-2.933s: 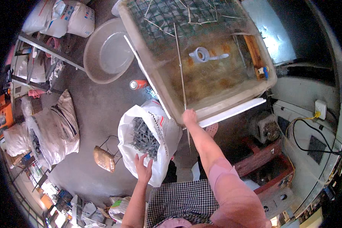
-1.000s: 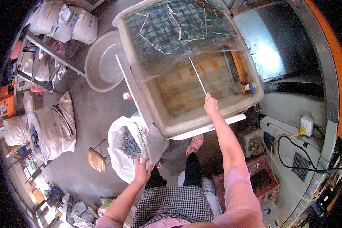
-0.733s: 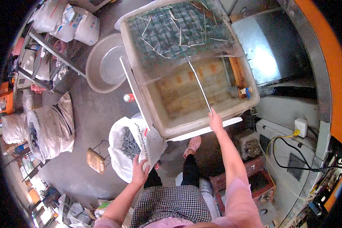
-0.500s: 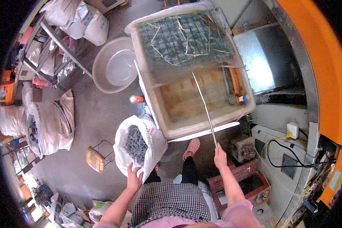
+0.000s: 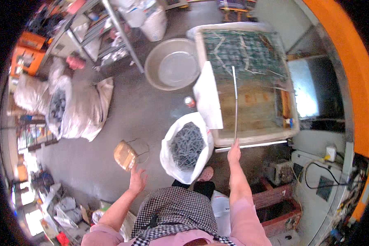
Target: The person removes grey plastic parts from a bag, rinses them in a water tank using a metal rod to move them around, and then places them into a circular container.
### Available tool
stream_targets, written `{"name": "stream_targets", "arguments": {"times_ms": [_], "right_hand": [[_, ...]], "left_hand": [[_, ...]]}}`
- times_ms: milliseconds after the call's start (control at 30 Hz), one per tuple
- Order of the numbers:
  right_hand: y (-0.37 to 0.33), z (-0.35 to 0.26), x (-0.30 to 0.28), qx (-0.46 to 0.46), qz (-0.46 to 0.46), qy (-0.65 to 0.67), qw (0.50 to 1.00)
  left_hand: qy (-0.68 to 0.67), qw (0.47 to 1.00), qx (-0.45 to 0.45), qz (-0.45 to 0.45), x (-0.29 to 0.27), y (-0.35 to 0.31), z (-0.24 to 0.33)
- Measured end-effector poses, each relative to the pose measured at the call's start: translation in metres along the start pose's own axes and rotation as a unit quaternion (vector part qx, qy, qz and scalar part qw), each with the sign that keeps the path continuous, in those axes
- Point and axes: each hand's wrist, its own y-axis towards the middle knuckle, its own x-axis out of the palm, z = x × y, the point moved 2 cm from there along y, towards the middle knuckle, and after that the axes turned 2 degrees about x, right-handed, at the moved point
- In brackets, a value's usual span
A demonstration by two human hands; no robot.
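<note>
Left hand (image 5: pixel 138 180): empty, fingers spread wide — a second ago it was at the white sack (image 5: pixel 186 176), now it is well to the left of it, near the stool (image 5: pixel 125 155)
Right hand (image 5: pixel 234 152): closed around the near end of the thin pale rod (image 5: pixel 235 98), by the near rim of the tub (image 5: pixel 266 137)
Rod: tip now shows over the green mesh (image 5: pixel 250 53), earlier short of it; contact cannot be told
White sack: beside the tub, mouth open, grey strips (image 5: pixel 187 145) inside
Upshot: one-handed work, I judge — the sack unheld

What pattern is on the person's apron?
The apron has black and white checks; head view.
</note>
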Motion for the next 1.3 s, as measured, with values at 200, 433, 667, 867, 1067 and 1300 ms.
{"name": "stream_targets", "arguments": {"times_ms": [200, 433, 667, 867, 1067, 1300], "right_hand": [[-0.031, -0.006, 0.013, 0.025, -0.061, -0.05, 0.997], [-0.151, 0.012, -0.036, 0.101, -0.109, -0.032, 0.988], [-0.192, -0.036, -0.047, 0.152, -0.094, -0.169, 0.969], [-0.162, -0.178, -0.043, 0.086, 0.052, -0.101, 0.99], [-0.138, -0.305, 0.003, 0.072, 0.076, 0.045, 0.994], [-0.167, -0.329, 0.054, 0.115, 0.01, -0.03, 0.993]], "left_hand": [[0.061, 0.976, -0.195, -0.077, -0.015, -0.108, -0.095], [0.005, 0.951, -0.291, -0.101, -0.008, -0.128, -0.161], [-0.011, 0.99, -0.061, -0.123, -0.036, -0.002, -0.219], [-0.137, 0.983, -0.086, -0.089, -0.151, 0.137, -0.281], [-0.174, 0.98, -0.093, -0.006, -0.287, 0.219, -0.281], [-0.272, 0.948, 0.157, -0.058, -0.395, 0.305, -0.11]]}}
